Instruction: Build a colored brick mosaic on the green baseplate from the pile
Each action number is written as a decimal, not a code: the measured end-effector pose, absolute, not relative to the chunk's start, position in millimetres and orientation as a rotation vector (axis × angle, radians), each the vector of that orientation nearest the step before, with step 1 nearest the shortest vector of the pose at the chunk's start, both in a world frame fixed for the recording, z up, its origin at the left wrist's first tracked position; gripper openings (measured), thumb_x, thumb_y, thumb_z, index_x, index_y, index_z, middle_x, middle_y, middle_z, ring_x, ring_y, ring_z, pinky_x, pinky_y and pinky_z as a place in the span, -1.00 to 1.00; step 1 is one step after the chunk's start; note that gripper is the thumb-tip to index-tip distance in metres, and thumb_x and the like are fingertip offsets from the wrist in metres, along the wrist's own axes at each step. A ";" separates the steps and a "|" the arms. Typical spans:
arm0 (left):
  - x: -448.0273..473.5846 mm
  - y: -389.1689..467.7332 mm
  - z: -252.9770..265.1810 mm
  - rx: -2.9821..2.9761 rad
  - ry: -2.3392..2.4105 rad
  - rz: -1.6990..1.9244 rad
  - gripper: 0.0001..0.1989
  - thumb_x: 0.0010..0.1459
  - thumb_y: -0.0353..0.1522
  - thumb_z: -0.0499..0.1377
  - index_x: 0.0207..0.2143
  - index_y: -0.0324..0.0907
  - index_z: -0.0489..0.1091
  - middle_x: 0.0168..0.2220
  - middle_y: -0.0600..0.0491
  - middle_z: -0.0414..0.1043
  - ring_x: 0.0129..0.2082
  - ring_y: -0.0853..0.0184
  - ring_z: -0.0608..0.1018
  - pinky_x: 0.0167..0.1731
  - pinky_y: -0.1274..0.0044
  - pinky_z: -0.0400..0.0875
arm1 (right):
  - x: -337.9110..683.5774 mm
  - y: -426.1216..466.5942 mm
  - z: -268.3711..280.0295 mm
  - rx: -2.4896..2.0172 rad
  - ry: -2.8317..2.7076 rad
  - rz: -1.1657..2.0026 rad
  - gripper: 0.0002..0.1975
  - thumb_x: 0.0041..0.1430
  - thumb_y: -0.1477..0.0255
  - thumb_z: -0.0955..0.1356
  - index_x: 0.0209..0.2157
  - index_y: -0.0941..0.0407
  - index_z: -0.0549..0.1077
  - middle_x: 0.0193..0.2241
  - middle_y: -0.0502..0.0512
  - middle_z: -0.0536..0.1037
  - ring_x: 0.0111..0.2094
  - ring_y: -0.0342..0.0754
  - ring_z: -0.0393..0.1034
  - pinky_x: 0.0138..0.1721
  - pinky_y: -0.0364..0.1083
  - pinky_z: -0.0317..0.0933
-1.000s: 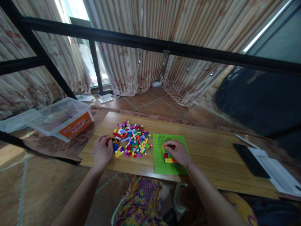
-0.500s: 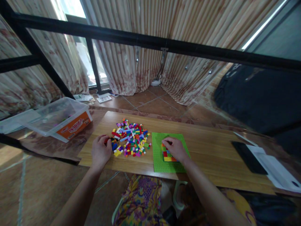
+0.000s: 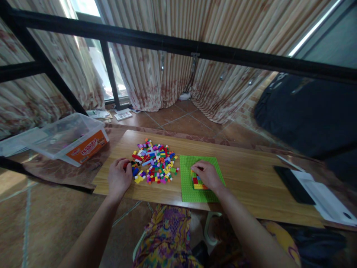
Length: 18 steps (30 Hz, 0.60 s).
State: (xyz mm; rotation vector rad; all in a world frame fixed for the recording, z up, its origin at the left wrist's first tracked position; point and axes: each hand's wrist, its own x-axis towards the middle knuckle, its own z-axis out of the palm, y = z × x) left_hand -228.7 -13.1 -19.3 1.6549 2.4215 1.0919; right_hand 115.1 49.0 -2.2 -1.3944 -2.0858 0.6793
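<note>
My left hand [image 3: 119,178] rests on the table at the left edge of a loose pile of colourful toy bricks [image 3: 156,162]. Its fingers are curled round a dark red brick [image 3: 126,164], which shows partly between thumb and fingers. On the right, a green studded baseplate [image 3: 186,190] lies flat and bears a low block of red, yellow, orange and blue bricks [image 3: 198,186]. My right hand [image 3: 208,175] is over this block, thumb and fingertips pinched together at its far left corner. Whatever those fingertips grip is hidden, and the hand covers much of the block.
A clear plastic box [image 3: 75,139] with an orange label stands left of the wooden table [image 3: 245,178]. A black flat object [image 3: 294,185] and a white tray-like piece [image 3: 323,197] lie at the right end. Black metal bars [image 3: 173,42] cross before the curtains.
The view has tilted very slightly, so the table sits a little higher in the picture. Both hands stay in nearly the same places with the same closed shape.
</note>
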 end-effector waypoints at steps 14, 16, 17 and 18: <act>-230.8 -12.3 -21.7 1.670 2.415 1.082 -0.67 0.16 -0.27 -0.03 -0.28 -0.22 0.48 -0.12 -0.15 0.49 -0.08 0.12 0.48 0.01 0.31 0.37 | 113.5 47.9 -0.7 -1.448 -2.094 0.584 -0.78 0.16 0.31 0.32 -0.46 0.05 0.56 -0.41 0.06 0.56 -0.30 -0.07 0.40 -0.16 -0.06 0.22; -231.1 -12.3 -22.0 1.692 2.411 1.085 -0.67 0.15 -0.27 -0.03 -0.29 -0.23 0.48 -0.13 -0.16 0.50 -0.09 0.12 0.48 0.01 0.32 0.37 | 111.1 40.1 4.4 -1.469 -2.003 0.528 -0.77 0.19 0.31 0.28 -0.39 0.05 0.57 -0.34 0.10 0.58 -0.23 -0.03 0.41 -0.10 -0.01 0.23; -231.1 -12.4 -21.9 1.702 2.407 1.086 -0.67 0.15 -0.27 -0.04 -0.30 -0.24 0.48 -0.14 -0.16 0.50 -0.09 0.11 0.48 0.01 0.32 0.37 | 108.6 33.1 11.4 -1.470 -1.939 0.501 -0.76 0.21 0.31 0.27 -0.34 0.04 0.57 -0.30 0.12 0.58 -0.18 -0.01 0.41 -0.06 0.01 0.23; -231.0 -12.6 -21.6 1.708 2.404 1.088 -0.66 0.15 -0.27 -0.04 -0.30 -0.24 0.48 -0.15 -0.17 0.50 -0.09 0.11 0.48 0.01 0.31 0.37 | 105.2 23.5 22.3 -1.458 -1.871 0.478 -0.75 0.22 0.30 0.26 -0.31 0.03 0.57 -0.27 0.13 0.58 -0.15 0.01 0.41 -0.03 0.03 0.23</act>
